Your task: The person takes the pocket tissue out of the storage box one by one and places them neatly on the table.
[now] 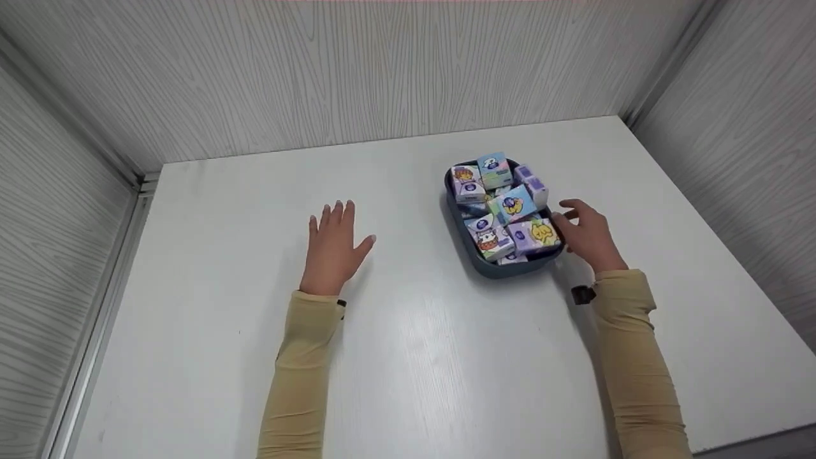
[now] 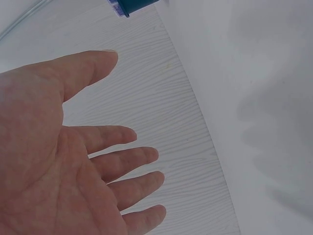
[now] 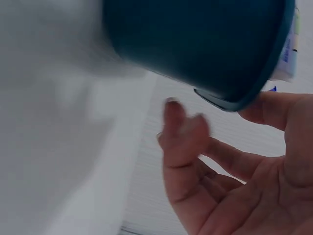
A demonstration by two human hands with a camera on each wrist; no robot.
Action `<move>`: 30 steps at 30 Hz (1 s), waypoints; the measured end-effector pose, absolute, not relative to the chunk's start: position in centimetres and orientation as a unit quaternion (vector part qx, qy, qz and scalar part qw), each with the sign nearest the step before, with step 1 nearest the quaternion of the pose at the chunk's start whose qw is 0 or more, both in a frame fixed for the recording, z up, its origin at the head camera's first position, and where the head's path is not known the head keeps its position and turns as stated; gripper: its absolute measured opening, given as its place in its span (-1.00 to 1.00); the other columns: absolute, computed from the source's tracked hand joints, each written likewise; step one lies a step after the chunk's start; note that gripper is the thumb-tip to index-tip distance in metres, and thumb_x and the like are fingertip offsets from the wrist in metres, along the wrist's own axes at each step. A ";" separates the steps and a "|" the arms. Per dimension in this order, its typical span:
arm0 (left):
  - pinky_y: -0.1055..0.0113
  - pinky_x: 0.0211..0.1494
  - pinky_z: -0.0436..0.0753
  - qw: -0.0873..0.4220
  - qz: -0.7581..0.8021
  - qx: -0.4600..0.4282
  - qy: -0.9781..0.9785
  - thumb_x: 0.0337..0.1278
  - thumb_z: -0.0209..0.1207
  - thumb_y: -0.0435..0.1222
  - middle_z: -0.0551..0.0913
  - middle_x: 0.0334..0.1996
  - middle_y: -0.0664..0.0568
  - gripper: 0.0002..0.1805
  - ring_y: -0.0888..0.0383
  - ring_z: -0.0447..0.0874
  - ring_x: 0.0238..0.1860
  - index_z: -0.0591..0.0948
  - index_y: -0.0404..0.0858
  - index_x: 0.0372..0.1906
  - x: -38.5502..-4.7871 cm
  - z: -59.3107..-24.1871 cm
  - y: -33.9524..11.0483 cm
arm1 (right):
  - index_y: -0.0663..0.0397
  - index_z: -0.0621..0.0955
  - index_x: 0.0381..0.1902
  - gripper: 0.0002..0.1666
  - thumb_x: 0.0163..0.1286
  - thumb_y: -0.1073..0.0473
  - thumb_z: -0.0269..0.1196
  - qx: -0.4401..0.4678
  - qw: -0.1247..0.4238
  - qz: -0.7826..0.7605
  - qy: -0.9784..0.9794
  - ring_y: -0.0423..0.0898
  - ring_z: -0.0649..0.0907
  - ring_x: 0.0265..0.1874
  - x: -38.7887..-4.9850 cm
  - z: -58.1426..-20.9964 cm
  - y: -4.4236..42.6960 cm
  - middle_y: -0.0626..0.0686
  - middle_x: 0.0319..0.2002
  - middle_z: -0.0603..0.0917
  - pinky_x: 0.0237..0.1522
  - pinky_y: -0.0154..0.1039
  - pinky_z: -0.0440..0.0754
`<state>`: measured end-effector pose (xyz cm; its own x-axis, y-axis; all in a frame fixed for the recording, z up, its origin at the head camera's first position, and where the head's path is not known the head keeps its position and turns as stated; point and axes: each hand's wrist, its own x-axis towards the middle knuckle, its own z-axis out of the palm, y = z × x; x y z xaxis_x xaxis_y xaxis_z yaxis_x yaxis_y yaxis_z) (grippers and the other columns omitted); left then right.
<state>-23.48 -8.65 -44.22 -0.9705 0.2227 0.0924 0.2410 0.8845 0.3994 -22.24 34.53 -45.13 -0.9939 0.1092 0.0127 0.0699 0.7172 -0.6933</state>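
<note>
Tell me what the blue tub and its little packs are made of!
Blue tub: probably smooth, dull plastic, from its even wall and moulded rim.
Little packs: smooth printed card or plastic wrap, maybe; squarish edges and bright cartoons don't settle which.

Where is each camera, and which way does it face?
Head: on the head, facing forward and down; sees white table, dark-teal rounded basket, tan sleeves, left hand and right hand.
Left wrist: on that wrist, facing the left palm; basket corner at top.
Right wrist: on that wrist, facing the right fingers beside the basket.
Head and right wrist share the right hand.
</note>
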 end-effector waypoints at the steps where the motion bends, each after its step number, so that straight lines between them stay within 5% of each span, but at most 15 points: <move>1: -0.14 0.42 -0.17 0.021 -0.209 -0.118 -0.971 0.29 0.11 0.00 0.10 0.42 -0.31 -0.17 -0.22 -0.09 0.45 0.10 -0.37 0.46 -23.5 -44.2 -8.7 | 0.20 0.30 0.36 -0.33 0.47 -0.12 -0.01 -0.051 0.023 0.382 -0.923 0.04 0.58 -0.39 -22.4 -45.4 34.5 0.33 0.09 0.47 -0.44 -0.17 0.61; 12: -0.13 0.42 -0.07 0.021 -0.200 -0.121 -0.972 0.30 0.09 0.01 0.12 0.41 -0.32 -0.18 -0.23 -0.03 0.43 0.11 -0.38 0.45 -23.4 -44.5 -8.5 | 0.19 0.54 0.16 -0.56 0.46 0.05 0.10 -0.067 0.081 0.380 -0.919 -0.03 0.44 -0.37 -23.3 -46.9 33.6 0.18 -0.26 0.53 -0.46 -0.28 0.43; 30: 0.03 0.46 -0.08 0.002 -0.230 -0.156 -0.961 0.32 0.07 0.04 0.12 0.43 -0.23 -0.18 -0.09 -0.02 0.45 0.09 -0.33 0.47 -23.1 -44.2 -6.7 | 0.25 0.56 0.13 -0.61 0.46 0.15 0.09 -0.039 0.093 0.379 -0.920 -0.02 0.41 -0.44 -23.8 -47.3 33.8 0.16 -0.34 0.53 -0.49 -0.29 0.35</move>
